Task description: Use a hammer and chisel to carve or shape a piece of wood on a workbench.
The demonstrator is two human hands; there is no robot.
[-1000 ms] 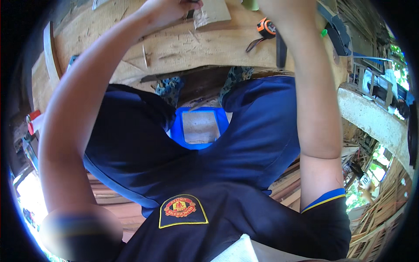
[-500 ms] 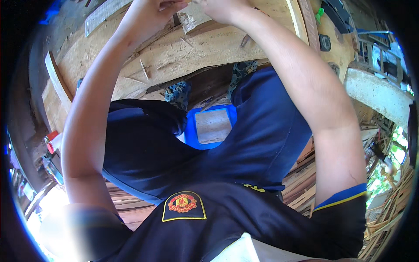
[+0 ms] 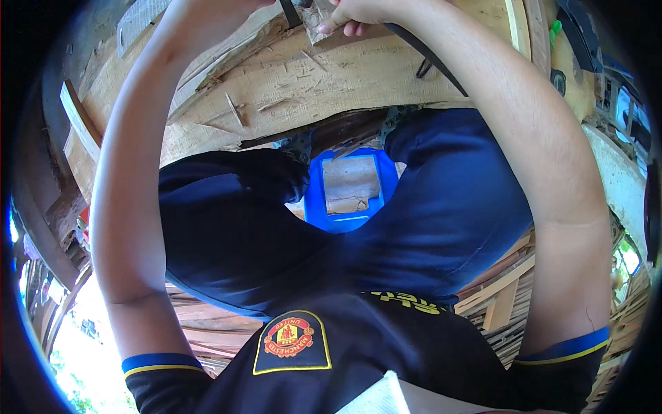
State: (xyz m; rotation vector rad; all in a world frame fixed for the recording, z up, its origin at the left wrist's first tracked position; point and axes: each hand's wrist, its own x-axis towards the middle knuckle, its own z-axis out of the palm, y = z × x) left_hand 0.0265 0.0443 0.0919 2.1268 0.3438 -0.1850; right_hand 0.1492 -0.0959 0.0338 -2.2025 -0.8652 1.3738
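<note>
At the top edge, my right hand [image 3: 358, 12] has its fingers curled, with the thumb and index side over a rough wood block [image 3: 318, 21]. From under its heel a long, narrow dark strip [image 3: 431, 58] runs down below my forearm; its kind is unclear, and the hand seems closed round its hidden end. My left hand [image 3: 238, 4] is mostly cut off by the top edge, fingers out of sight. Between the hands a short dark piece [image 3: 289, 12] stands against the block. Beneath lies a broad pale wooden slab [image 3: 296, 83] with splinters on it.
A blue plastic stool [image 3: 316, 200] stands between my knees. Thin wood strips [image 3: 507, 303] lie behind on the right. A black round-faced object [image 3: 558, 81] rests on the slab's right side, and a wooden slat [image 3: 81, 117] leans at the left.
Both forearms have shifted, the right one outward. My right hand has moved slightly right and down, and the dark strip now shows beneath it. The view has tilted slightly.
</note>
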